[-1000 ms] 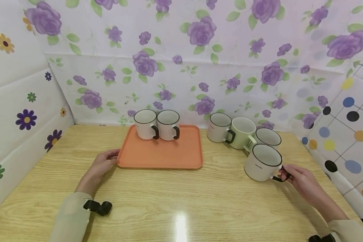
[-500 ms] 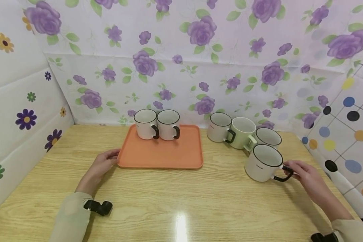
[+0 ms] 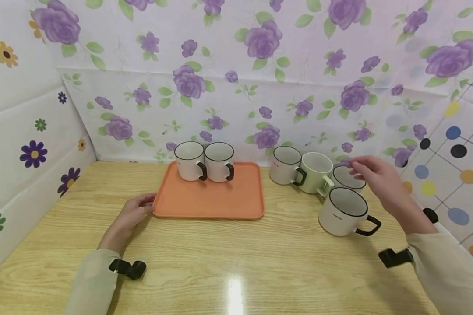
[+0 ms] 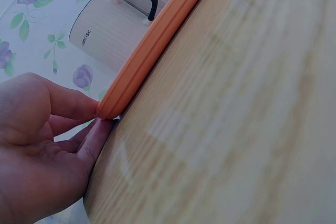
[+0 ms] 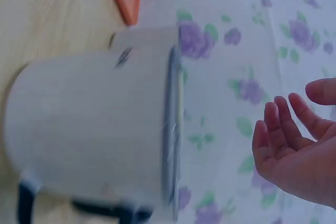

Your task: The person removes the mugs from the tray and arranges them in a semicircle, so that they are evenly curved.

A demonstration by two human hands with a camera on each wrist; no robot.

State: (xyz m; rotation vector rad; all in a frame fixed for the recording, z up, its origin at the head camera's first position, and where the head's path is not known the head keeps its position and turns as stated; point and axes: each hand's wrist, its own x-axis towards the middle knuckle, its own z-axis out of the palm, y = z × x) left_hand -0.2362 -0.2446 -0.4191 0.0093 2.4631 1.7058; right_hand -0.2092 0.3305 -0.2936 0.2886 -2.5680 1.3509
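Observation:
My left hand (image 3: 132, 212) pinches the left edge of an orange tray (image 3: 210, 205); in the left wrist view the fingers lie above and below its corner. Two white mugs with black rims and handles, a left one (image 3: 188, 168) and a right one (image 3: 218, 169), stand at the tray's back. My right hand (image 3: 382, 179) holds nothing, fingers loosely bent and apart in the right wrist view. It hovers over a white mug (image 3: 347, 180) at the back right, partly hidden by the hand and other mugs. Before that stands another white mug (image 3: 337, 218), black handle to the right.
A light green mug (image 3: 312, 175) and a black-rimmed white mug (image 3: 283, 168) stand right of the tray, near the flowered cloth (image 3: 236, 87) at the back. Patterned sheets also flank the wooden table (image 3: 205, 258) left and right.
My right hand has let go of the front mug's handle and risen up and away toward the back mug. The front mug stays in nearly the same place. My left hand has not moved.

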